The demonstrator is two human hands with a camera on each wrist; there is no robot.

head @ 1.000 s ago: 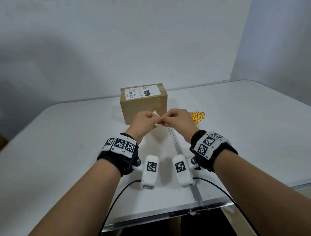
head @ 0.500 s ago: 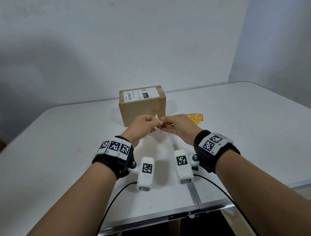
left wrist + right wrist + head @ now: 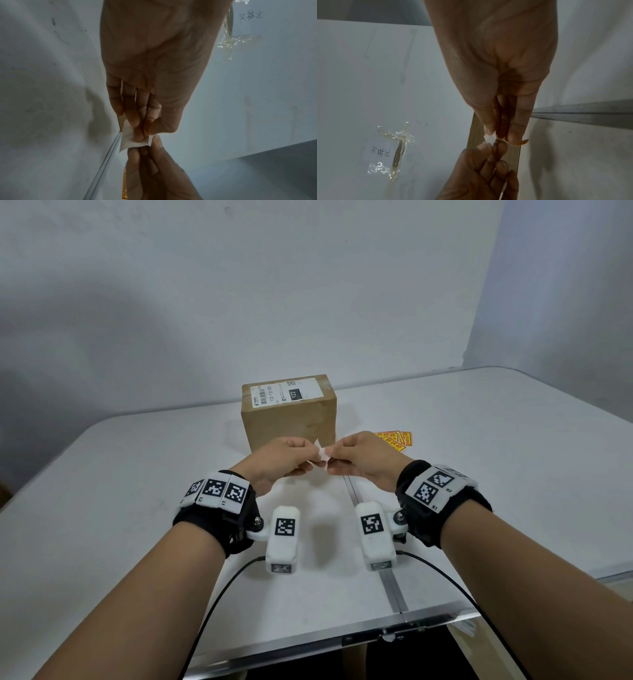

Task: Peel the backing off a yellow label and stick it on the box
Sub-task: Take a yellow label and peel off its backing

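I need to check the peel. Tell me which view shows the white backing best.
Left wrist: the white backing shows broad, pinched by both hands. The head view shows a small flap; the right wrist view a tiny corner.

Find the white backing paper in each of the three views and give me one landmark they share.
Head: the backing sits mid-frame, pinched between the left hand and right hand, in front of the box.
Left wrist: backing lies below centre, at the fingertips.
Right wrist: only a small white corner shows, below centre.
Shared landmark: the metal seam across the table, seen also at and.
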